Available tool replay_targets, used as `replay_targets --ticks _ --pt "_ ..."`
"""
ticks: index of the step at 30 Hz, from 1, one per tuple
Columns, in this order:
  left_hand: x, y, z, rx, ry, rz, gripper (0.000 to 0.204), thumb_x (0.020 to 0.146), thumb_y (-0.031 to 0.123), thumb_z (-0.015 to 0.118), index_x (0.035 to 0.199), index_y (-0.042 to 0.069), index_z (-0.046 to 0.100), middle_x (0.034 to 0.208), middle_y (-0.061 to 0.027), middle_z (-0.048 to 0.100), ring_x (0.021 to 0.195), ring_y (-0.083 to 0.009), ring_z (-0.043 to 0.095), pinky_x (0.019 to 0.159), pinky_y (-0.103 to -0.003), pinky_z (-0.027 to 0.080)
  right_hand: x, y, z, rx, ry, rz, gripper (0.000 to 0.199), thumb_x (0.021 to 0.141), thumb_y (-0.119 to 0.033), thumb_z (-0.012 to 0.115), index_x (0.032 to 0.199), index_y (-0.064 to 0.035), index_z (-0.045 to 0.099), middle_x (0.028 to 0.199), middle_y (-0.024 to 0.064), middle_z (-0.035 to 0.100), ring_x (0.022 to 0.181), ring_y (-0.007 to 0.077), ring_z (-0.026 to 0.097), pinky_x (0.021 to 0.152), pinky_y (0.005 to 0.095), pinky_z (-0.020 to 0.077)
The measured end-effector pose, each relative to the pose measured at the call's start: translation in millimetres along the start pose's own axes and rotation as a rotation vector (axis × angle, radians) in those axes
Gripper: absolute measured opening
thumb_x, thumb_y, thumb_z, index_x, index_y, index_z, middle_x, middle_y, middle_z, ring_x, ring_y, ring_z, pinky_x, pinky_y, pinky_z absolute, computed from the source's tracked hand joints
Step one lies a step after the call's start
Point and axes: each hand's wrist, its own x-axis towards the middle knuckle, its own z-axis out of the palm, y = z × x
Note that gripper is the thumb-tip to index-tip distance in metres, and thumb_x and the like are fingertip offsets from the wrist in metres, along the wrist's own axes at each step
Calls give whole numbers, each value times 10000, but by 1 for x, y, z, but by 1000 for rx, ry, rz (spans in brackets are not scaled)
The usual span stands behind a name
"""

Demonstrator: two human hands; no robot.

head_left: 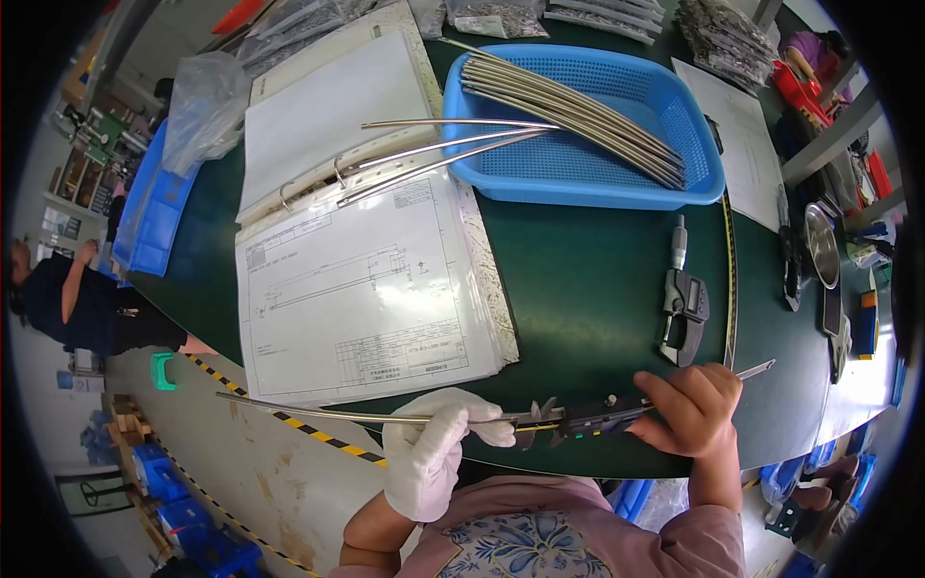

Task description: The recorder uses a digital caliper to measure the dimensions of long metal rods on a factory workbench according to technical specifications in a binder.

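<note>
My left hand (424,458), in a white glove, is closed round a long thin metal rod (318,412). The rod points out to the left past the table edge, and its right end lies at the jaws of a digital caliper (599,420). Whether the jaws touch the rod I cannot tell. My bare right hand (696,409) grips the caliper's body near its sliding part, the beam end sticking out to the right. Beyond my hands, a micrometer (686,303) with a small display lies on the green table (578,279).
A blue plastic basket (578,196) holds several metal rods (578,116); a few reach over its left side above an open ring binder with a drawing sheet (356,308). Bagged parts (496,19) line the back. A metal bowl (821,246) stands right. Another person (72,299) is far left.
</note>
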Motion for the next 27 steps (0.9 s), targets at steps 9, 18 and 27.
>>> replay_targets --ticks 9,18,27 --pt "-1 -4 3 -15 27 18 260 924 86 425 942 -112 594 800 -191 641 732 -250 643 724 -362 531 1 0 -1 11 5 27 347 643 -384 718 767 -65 661 557 -11 439 417 132 439 379 260 322" --pt "-1 -7 0 -42 32 50 263 926 74 408 949 -114 591 808 -193 639 728 -248 642 718 -355 531 4 0 -1 40 -11 36 330 639 -367 722 767 -69 660 551 -17 423 414 126 446 374 260 322" --pt "-7 -18 -24 136 58 48 203 916 54 457 968 -84 596 854 -158 645 785 -197 631 767 -307 502 -2 0 9 -16 25 -37 375 629 -430 730 749 -84 647 557 -15 452 416 140 424 378 269 300"
